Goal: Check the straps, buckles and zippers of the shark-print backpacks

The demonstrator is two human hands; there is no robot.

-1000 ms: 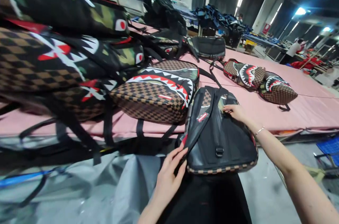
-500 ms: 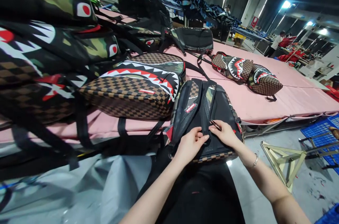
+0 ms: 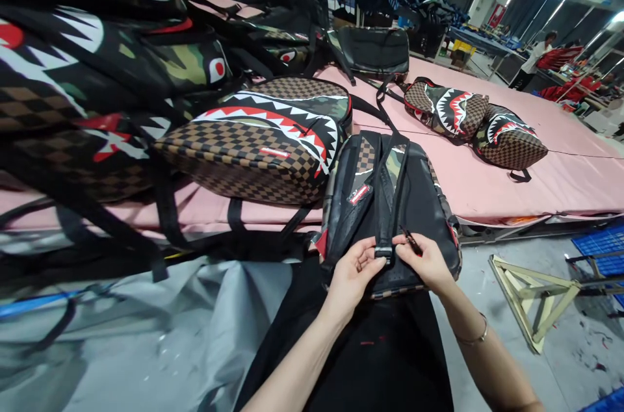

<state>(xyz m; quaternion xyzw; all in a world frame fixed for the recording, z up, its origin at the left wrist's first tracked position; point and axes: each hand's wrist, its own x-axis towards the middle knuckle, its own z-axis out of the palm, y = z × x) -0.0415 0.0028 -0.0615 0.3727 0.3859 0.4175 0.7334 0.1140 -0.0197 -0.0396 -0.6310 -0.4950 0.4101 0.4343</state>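
A backpack lies with its black back panel and shoulder straps up, at the front edge of the pink table. My left hand pinches the left side of a black strap at its buckle. My right hand has its fingertips at the buckle's right side and also holds a small dark pointed tool, whose exact kind I cannot make out. Left of this backpack rests a checkered one with a shark mouth print.
Stacked camouflage backpacks rise at the left. Two small shark bags lie on the pink table at right. A cream metal stand is on the floor. A person stands far back at right.
The view has shifted, and things on the table appear slightly lower left or right. The strap's buckle now shows between my hands, and the dark tool has tilted in my right hand.
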